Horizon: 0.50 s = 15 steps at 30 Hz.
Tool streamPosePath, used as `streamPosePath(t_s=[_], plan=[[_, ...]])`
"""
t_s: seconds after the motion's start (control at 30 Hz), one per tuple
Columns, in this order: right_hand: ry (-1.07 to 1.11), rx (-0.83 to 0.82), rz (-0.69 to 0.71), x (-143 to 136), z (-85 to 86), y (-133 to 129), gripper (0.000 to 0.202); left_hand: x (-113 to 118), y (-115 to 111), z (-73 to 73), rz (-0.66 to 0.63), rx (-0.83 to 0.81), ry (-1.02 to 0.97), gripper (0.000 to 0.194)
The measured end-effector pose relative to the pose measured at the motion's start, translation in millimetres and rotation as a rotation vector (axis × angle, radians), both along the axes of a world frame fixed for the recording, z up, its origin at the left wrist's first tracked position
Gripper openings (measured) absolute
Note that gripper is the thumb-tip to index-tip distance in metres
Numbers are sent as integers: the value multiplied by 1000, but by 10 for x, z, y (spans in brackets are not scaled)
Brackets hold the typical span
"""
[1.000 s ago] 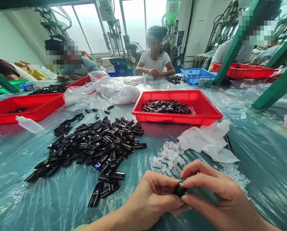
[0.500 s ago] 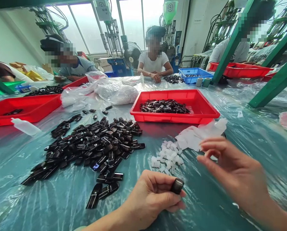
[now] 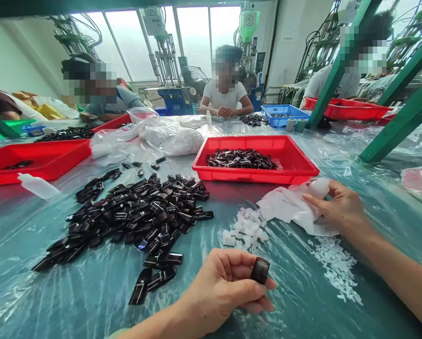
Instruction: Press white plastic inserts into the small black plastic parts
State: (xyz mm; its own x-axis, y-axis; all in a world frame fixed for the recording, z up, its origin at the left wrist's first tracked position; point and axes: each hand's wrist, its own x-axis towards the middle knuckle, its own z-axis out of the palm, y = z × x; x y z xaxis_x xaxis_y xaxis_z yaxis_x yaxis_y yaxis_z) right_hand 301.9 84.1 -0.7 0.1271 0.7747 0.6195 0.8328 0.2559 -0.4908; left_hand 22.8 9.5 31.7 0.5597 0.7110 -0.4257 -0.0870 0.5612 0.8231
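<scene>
My left hand (image 3: 228, 289) is closed around a small glossy black plastic piece (image 3: 260, 270), held upright between thumb and fingers above the table. On the right, my right hand (image 3: 341, 209) has its thumb and fingers around a rounded, translucent white bottle (image 3: 319, 187), partly hidden by the hand. A crumpled white cloth (image 3: 285, 205) lies beneath and beside it. Small white plastic pieces (image 3: 248, 226) are heaped between my hands, and finer white bits (image 3: 338, 268) are scattered below my right wrist. A large pile of black plastic pieces (image 3: 136, 212) spreads to the left.
A red tray (image 3: 296, 160) of black pieces stands ahead, and another red tray (image 3: 62, 155) is at left near a white squeeze bottle (image 3: 39, 186). Clear plastic bags (image 3: 172, 134) lie behind the pile. Co-workers sit across the table; a green post (image 3: 401, 120) rises at right.
My right hand has moved away to the right and closed on the white bottle by the cloth, uncovering the fine white bits. The black piece in my left hand has tipped more upright.
</scene>
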Motion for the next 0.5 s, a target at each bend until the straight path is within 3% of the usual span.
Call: streamPosePath(t_s=[0.1, 0.2, 0.37, 0.5], plan=[[-74, 112, -13, -197, 158, -127, 26, -8, 1, -16, -1, -12, -19, 20], [-166, 163, 92, -449, 268, -314, 30, -16, -4, -37, -14, -22, -50, 21], [-318, 232, 241, -752, 284, -577, 36, 4, -6, -41, -35, -44, -89, 19], [-386, 214, 268, -832, 284, -650, 48, 23, 12, -32, -44, -47, -82, 18]])
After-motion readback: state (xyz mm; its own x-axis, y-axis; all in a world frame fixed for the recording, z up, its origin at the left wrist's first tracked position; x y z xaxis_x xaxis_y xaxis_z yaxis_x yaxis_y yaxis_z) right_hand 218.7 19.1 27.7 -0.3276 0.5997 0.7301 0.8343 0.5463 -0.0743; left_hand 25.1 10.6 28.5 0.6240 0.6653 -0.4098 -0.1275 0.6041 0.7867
